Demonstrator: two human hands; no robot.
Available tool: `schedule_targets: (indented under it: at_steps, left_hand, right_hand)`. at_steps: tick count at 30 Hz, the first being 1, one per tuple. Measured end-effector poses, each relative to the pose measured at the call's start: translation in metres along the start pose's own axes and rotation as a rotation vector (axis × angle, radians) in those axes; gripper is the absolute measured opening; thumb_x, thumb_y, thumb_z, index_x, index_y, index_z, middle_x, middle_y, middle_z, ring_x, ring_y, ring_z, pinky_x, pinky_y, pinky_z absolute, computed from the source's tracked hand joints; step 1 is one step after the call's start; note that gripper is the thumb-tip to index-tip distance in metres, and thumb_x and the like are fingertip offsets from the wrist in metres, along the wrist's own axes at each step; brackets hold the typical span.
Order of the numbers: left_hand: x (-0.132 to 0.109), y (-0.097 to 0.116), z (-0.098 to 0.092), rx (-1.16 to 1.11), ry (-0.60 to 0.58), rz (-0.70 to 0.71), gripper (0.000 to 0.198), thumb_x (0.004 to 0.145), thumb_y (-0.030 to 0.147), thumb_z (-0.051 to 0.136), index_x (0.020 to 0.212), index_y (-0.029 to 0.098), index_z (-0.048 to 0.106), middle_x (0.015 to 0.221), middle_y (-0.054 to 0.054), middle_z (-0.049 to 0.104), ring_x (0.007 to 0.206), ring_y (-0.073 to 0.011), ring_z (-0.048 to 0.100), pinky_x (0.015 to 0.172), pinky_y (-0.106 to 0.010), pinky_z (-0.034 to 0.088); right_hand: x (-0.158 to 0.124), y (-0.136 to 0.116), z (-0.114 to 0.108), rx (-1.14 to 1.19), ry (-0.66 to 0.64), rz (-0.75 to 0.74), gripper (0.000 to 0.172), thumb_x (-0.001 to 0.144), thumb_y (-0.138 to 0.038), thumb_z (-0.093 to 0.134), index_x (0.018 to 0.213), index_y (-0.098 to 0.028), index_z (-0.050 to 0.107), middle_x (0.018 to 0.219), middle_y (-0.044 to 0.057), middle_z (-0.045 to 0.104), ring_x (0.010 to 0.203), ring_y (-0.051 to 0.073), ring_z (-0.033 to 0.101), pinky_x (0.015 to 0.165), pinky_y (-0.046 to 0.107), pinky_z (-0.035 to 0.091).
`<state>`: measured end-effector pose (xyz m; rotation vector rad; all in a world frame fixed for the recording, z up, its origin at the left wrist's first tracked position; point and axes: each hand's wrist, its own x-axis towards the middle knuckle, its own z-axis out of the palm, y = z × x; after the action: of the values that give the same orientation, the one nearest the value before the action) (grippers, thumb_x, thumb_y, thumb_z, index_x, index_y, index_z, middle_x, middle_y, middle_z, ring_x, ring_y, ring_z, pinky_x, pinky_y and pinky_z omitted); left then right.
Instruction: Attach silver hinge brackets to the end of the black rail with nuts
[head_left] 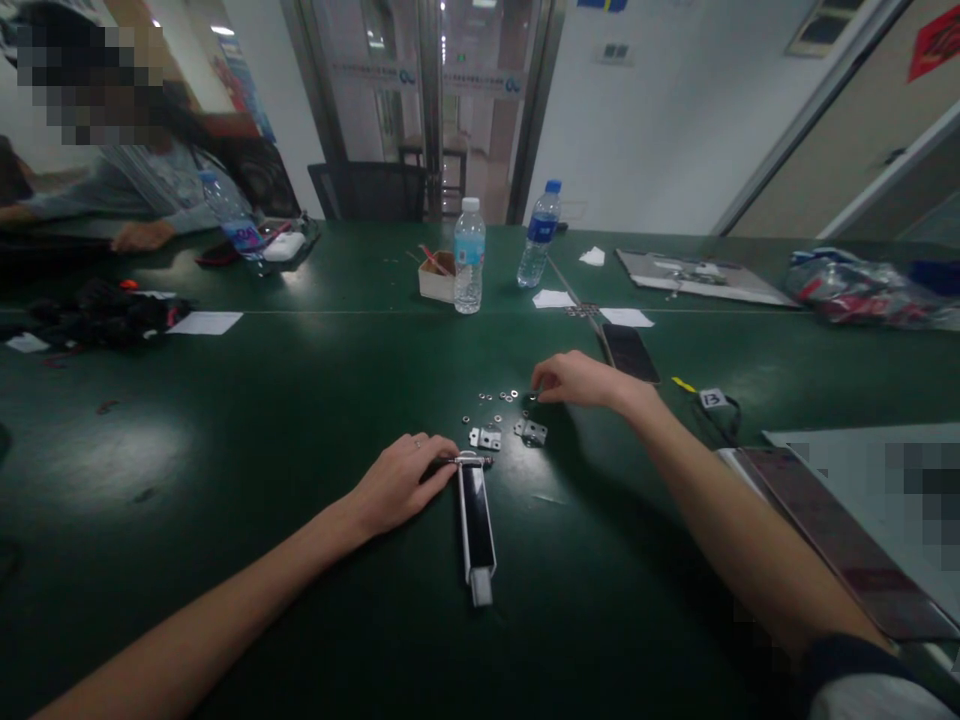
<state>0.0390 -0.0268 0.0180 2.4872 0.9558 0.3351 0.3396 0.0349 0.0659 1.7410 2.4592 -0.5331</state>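
On the dark green table (pixel 300 400), my left hand (pixel 405 478) rests with its fingers closed on a thin metal rod (pixel 472 460). This rod lies across the top end of a long black and white device (pixel 478 520). Two small metal brackets (pixel 489 440) (pixel 534 432) lie just beyond it. Several small rings (pixel 498 419) are scattered behind the brackets. My right hand (pixel 574 380) reaches in from the right, fingertips pinched down at a small ring (pixel 532 398) on the table; whether it is gripped is hard to tell.
Two water bottles (pixel 469 265) (pixel 538 240) and a small box (pixel 436 278) stand at the back. A phone (pixel 631 352) lies behind my right forearm, a tablet (pixel 847 540) at the right. A person (pixel 150 190) sits back left near black items (pixel 101 315).
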Motion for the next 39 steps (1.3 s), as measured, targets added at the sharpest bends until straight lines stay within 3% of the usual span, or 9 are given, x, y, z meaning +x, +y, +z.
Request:
schedule_targets:
  at_steps: [10,17,26,33,39]
  left_hand:
    - [0.001,0.002,0.000,0.005,0.013,-0.029,0.016,0.093,0.025,0.048,0.103,0.017,0.058,0.093,-0.005,0.061,0.081,-0.0178,0.054,0.073,-0.031,0.045]
    - [0.002,0.001,0.000,-0.001,0.032,-0.013,0.016,0.093,0.025,0.048,0.101,0.016,0.059,0.092,-0.005,0.061,0.080,-0.0182,0.054,0.072,-0.032,0.046]
    - [0.001,0.000,0.001,-0.014,0.031,-0.003,0.018,0.092,0.025,0.048,0.104,0.016,0.058,0.099,-0.007,0.061,0.086,-0.0194,0.054,0.074,-0.033,0.047]
    - [0.001,0.001,0.001,-0.006,0.047,0.001,0.019,0.092,0.025,0.048,0.104,0.016,0.058,0.098,-0.007,0.061,0.086,-0.0199,0.055,0.075,-0.034,0.048]
    - [0.001,0.001,0.001,-0.017,0.067,-0.005,0.020,0.090,0.025,0.048,0.102,0.014,0.059,0.095,-0.007,0.061,0.082,-0.0196,0.055,0.072,-0.034,0.048]
  right_hand:
    - [0.005,-0.014,0.012,0.089,-0.091,-0.114,0.017,0.076,-0.020,0.063,0.091,-0.018,0.072,0.082,0.003,0.071,0.075,0.016,0.065,0.066,0.026,0.046]
    - [0.009,-0.013,0.017,0.063,-0.115,-0.012,0.018,0.073,-0.026,0.063,0.085,-0.017,0.073,0.085,0.006,0.072,0.076,0.018,0.065,0.065,0.027,0.047]
    - [0.004,-0.021,0.013,0.032,-0.084,0.036,0.017,0.073,-0.024,0.062,0.084,-0.016,0.073,0.085,0.007,0.072,0.077,0.019,0.065,0.066,0.028,0.048]
    - [0.007,-0.017,0.018,0.043,-0.121,0.047,0.023,0.072,-0.034,0.064,0.083,-0.016,0.074,0.081,0.007,0.072,0.073,0.019,0.065,0.060,0.028,0.047]
    - [0.006,-0.021,0.015,0.000,-0.076,0.057,0.019,0.072,-0.025,0.066,0.086,-0.016,0.073,0.083,0.006,0.072,0.075,0.018,0.065,0.062,0.025,0.046]
